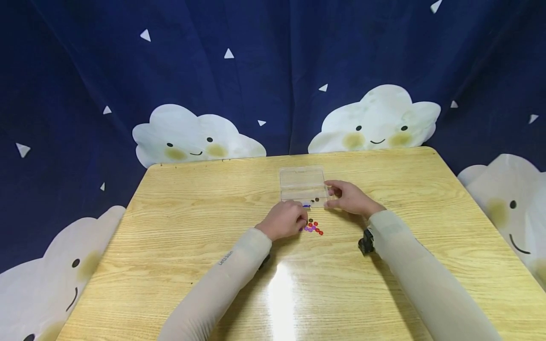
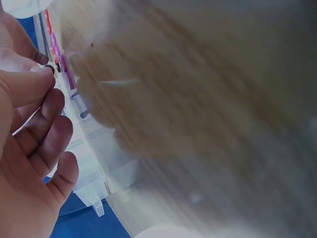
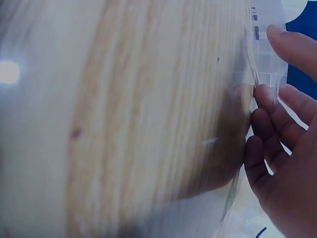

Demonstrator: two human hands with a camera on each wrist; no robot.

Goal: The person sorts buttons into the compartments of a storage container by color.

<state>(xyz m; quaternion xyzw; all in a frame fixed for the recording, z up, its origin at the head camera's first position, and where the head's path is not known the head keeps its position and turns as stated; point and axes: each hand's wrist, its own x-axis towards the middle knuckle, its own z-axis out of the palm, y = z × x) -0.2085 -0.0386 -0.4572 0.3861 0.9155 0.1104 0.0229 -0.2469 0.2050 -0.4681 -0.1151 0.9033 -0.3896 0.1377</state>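
A clear plastic box (image 1: 302, 178) with small compartments lies on the table, its lid folded open to the back. My left hand (image 1: 283, 219) is at the box's near left side. In the left wrist view, its thumb and finger pinch a small dark bead (image 2: 50, 69). My right hand (image 1: 350, 197) holds the box's right edge between thumb and fingers (image 3: 265, 94). Several red beads (image 1: 321, 233), purple beads (image 1: 310, 230) and a dark bead (image 1: 311, 220) lie loose just in front of the box. A few dark beads (image 1: 317, 199) sit inside it.
The wooden table (image 1: 196, 208) stretches out on both sides of the box. Behind it hangs a dark blue curtain (image 1: 273, 66) printed with clouds and triangles. A black wrist device (image 1: 366, 242) hangs under the right sleeve.
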